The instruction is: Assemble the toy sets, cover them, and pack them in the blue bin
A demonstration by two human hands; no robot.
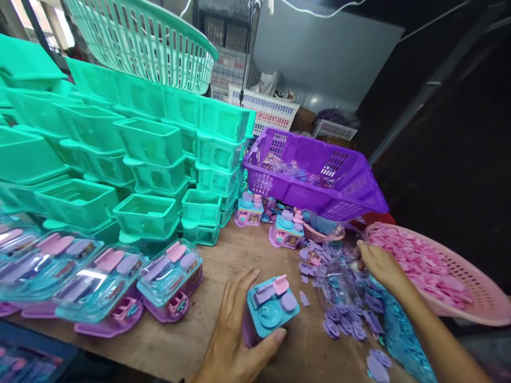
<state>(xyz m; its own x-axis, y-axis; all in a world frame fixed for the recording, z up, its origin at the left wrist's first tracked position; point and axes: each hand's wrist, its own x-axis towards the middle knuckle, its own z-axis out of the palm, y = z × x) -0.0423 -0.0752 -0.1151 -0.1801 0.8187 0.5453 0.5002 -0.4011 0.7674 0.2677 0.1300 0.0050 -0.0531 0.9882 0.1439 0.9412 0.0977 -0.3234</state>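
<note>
Your left hand (229, 330) cups a small boxy toy unit (269, 308) near the bench's (223, 255) front edge, thumb pressed against its side, fingers spread behind it. It is smooth moulded plastic: teal top with a round dish, pink and lilac flat pieces, purple walls. Your right hand (377, 263) reaches into a glossy heap of clear wrappers (339, 282); whether its fingertips pinch anything, you cannot tell.

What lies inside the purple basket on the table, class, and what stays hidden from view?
Inside the purple basket lie clear plastic bags holding small coloured pieces, seen above its rim. Its near wall hides the basket floor and anything lower down.
</note>
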